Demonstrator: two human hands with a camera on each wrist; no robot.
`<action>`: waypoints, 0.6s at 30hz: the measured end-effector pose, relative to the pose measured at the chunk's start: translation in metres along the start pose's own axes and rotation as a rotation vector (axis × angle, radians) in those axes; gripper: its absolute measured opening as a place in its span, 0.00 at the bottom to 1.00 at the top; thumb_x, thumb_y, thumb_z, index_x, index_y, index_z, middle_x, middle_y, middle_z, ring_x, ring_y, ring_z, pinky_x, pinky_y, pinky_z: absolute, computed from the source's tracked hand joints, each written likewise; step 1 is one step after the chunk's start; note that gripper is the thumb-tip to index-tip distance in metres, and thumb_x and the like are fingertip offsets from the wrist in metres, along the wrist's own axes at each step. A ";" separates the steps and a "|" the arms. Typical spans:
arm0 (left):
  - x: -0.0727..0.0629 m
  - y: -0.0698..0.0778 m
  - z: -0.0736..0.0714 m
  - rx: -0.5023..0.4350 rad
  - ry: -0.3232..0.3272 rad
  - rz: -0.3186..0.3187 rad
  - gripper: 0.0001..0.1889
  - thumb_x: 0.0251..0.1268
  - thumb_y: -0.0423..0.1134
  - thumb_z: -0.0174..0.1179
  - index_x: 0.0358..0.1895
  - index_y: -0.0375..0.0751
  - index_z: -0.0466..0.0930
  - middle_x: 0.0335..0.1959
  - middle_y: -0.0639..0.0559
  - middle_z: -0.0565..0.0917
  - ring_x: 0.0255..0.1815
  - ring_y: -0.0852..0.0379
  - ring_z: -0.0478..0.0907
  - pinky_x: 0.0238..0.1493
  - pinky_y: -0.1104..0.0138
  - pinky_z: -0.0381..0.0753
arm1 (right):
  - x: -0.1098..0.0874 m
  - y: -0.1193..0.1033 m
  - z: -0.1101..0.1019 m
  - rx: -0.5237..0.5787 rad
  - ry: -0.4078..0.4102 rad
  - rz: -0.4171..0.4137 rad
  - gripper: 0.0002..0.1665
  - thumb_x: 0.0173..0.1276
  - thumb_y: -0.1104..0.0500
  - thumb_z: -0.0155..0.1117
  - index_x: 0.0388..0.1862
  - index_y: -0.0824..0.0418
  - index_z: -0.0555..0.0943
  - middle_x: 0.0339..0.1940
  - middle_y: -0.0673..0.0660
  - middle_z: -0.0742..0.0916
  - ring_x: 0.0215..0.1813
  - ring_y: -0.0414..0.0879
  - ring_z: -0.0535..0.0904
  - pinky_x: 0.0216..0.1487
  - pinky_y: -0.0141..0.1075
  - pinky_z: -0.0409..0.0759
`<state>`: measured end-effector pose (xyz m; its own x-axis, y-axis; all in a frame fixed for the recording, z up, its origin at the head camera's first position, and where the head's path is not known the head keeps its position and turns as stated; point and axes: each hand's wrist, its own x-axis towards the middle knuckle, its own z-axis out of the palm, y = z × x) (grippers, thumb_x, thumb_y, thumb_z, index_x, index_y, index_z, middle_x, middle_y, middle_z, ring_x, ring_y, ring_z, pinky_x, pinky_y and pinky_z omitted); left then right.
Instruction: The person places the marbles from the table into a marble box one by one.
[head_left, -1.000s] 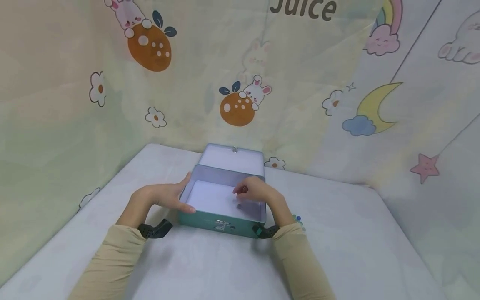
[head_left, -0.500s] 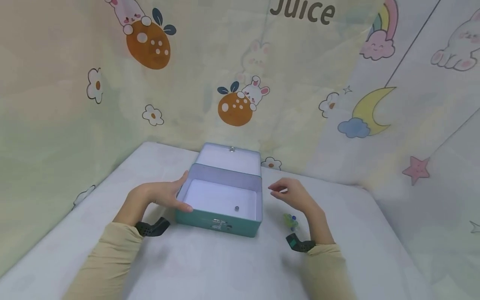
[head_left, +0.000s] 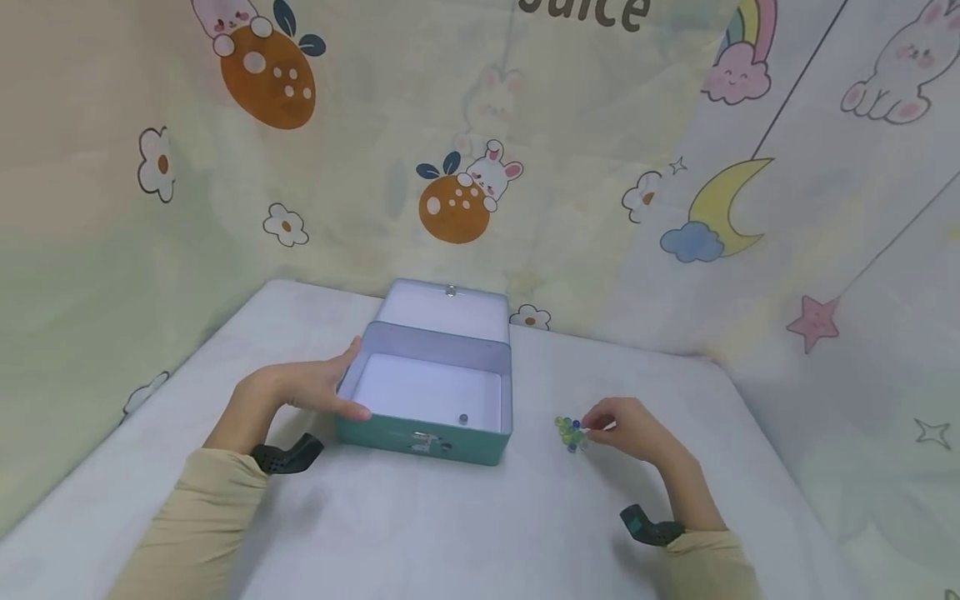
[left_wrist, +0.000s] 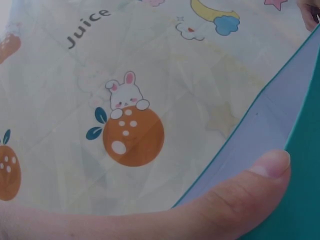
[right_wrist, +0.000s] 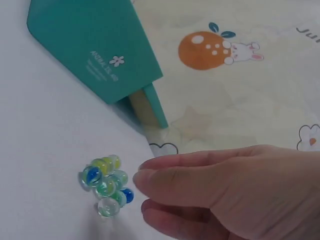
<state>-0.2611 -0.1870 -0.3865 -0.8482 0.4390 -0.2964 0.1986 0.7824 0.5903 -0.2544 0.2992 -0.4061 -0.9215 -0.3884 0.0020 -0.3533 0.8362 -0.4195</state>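
Observation:
A teal tin box (head_left: 420,437) stands with its lid (head_left: 446,310) tipped back, and a single marble (head_left: 463,419) lies on its pale floor. At the box's left front corner rests my left hand (head_left: 307,387), fingers along the side wall; the thumb (left_wrist: 250,195) presses at the rim in the left wrist view. To the box's right, a cluster of clear marbles with green, yellow and blue swirls (right_wrist: 105,187) sits on the white table. My right hand (head_left: 633,429) is right beside them, fingertips at the cluster's edge, slightly bent and holding nothing.
A white cloth (head_left: 420,525) covers the table. Behind it hangs a printed backdrop (head_left: 360,167) with rabbits, oranges and flowers. A dark wrist camera (head_left: 651,527) is strapped at the right wrist, and another wrist camera (head_left: 288,456) at the left.
My right hand has left the inside of the box and moved right and down to the marbles. The marble in the box now shows uncovered. My left hand stays at the box corner.

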 end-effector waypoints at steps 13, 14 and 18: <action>0.001 0.000 -0.001 -0.012 0.000 0.013 0.68 0.49 0.65 0.65 0.73 0.36 0.18 0.77 0.33 0.34 0.76 0.33 0.40 0.69 0.39 0.51 | 0.001 0.000 0.003 -0.001 -0.103 0.100 0.07 0.57 0.66 0.70 0.34 0.56 0.85 0.33 0.48 0.85 0.39 0.41 0.80 0.44 0.39 0.82; 0.001 0.000 -0.001 -0.014 -0.001 0.013 0.69 0.49 0.65 0.65 0.73 0.36 0.18 0.77 0.33 0.34 0.76 0.33 0.40 0.69 0.39 0.50 | 0.001 -0.001 0.003 -0.002 -0.108 0.105 0.07 0.57 0.66 0.70 0.34 0.56 0.85 0.34 0.48 0.85 0.39 0.41 0.80 0.44 0.39 0.81; 0.002 0.000 0.000 -0.012 -0.004 0.007 0.69 0.49 0.65 0.65 0.73 0.36 0.18 0.76 0.33 0.35 0.76 0.32 0.41 0.69 0.38 0.51 | 0.002 -0.002 0.005 -0.006 -0.116 0.126 0.07 0.57 0.66 0.70 0.34 0.55 0.85 0.34 0.49 0.85 0.39 0.41 0.80 0.44 0.39 0.82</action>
<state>-0.2628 -0.1862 -0.3867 -0.8451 0.4459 -0.2949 0.1987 0.7741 0.6011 -0.2550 0.2950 -0.4104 -0.9337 -0.3225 -0.1556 -0.2376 0.8831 -0.4046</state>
